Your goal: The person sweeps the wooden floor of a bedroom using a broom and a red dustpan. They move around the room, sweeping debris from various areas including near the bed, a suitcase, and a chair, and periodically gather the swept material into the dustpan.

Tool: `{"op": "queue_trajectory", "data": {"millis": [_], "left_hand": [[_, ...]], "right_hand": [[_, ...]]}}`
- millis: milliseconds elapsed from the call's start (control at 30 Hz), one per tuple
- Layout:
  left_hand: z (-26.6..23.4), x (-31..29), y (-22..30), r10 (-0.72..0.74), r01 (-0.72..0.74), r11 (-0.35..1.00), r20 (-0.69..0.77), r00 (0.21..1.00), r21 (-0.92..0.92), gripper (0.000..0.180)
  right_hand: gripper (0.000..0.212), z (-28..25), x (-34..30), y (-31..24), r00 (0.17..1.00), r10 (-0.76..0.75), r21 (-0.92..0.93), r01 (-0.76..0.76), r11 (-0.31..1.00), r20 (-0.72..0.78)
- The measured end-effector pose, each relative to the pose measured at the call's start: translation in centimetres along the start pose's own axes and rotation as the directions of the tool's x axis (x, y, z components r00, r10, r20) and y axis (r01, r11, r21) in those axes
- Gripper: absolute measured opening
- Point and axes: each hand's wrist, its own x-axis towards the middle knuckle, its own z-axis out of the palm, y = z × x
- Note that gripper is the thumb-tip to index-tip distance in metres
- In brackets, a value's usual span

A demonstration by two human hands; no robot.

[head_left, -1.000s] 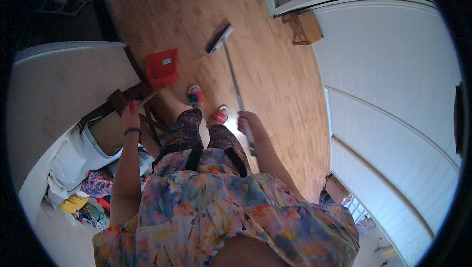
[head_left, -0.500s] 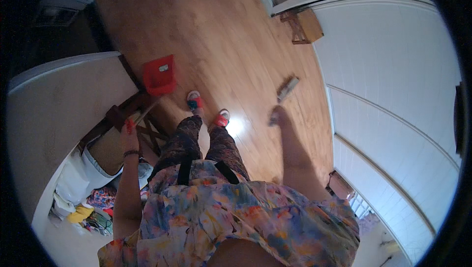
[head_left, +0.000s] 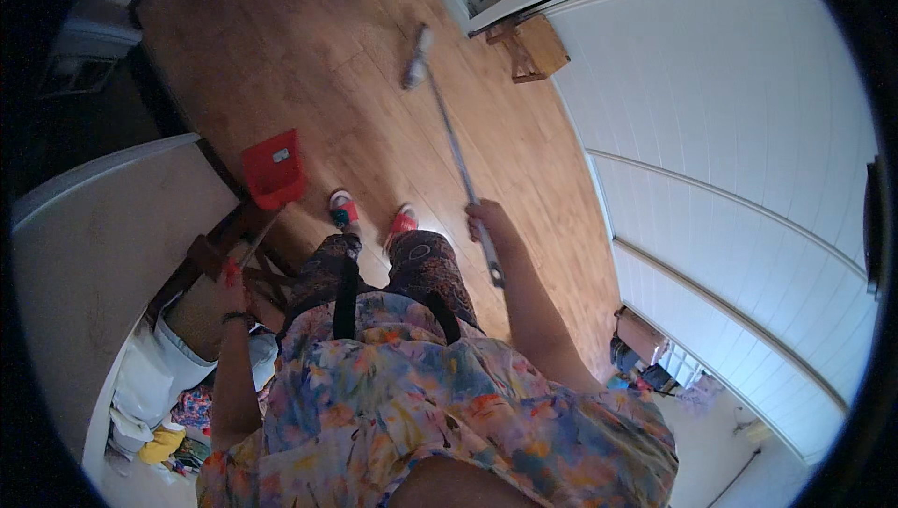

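My right hand [head_left: 493, 224] is wrapped round the grey handle of a long broom [head_left: 456, 145]. Its narrow, pale head is slightly blurred and rests on the wood floor, ahead of my feet. At the left, my left hand [head_left: 233, 293] closes on the thin handle of a red dustpan [head_left: 265, 174]. The dustpan's tray lies on the floor just left of my feet, its open side facing away from me. A pale label sticks to the inside of the tray. Broom head and dustpan are well apart.
A small wooden stool [head_left: 541, 48] stands by the white sliding panels [head_left: 711, 106] on the right. Below my left arm are a dark wooden frame and a pile of clothes [head_left: 159, 372]. A low partition wall [head_left: 103, 227] bounds the left side.
My right hand has swung the broom forward and left, from beside the right panels to ahead of my feet. My left hand keeps hold of the dustpan; the view has shifted slightly.
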Motion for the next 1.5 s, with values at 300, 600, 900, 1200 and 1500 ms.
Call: {"op": "queue_trajectory", "data": {"millis": [300,600,900,1200,1500], "left_hand": [[1.4,0.7,-1.4,-0.205,0.321,0.786,0.267,0.942,-0.528,0.027],[6.4,-1.7,2.2,-0.412,0.436,0.723,0.171,0.895,-0.536,0.024],[12.4,-3.7,5.4,-0.445,0.439,0.841,0.058,0.894,-0.317,0.031],[14.0,-3.1,5.3,-0.37,0.257,0.79,-0.098,0.924,-0.556,0.017],[12.7,-4.7,10.3,-0.366,0.294,0.857,-0.098,0.925,-0.422,0.031]], "right_hand": [[0.015,-24.1,2.0,2.4,0.876,0.411,0.483,-0.254,0.838,-0.252],[0.017,-3.9,12.8,-0.3,0.962,0.242,0.004,-0.243,0.97,-0.128],[0.016,-16.5,6.4,-12.3,0.997,0.036,-0.251,-0.019,0.968,0.064],[0.014,-9.0,13.5,-9.3,0.939,0.11,-0.192,-0.048,0.98,0.325],[0.014,-1.4,13.3,-26.3,0.926,0.255,-0.32,-0.161,0.934,0.277]]}}
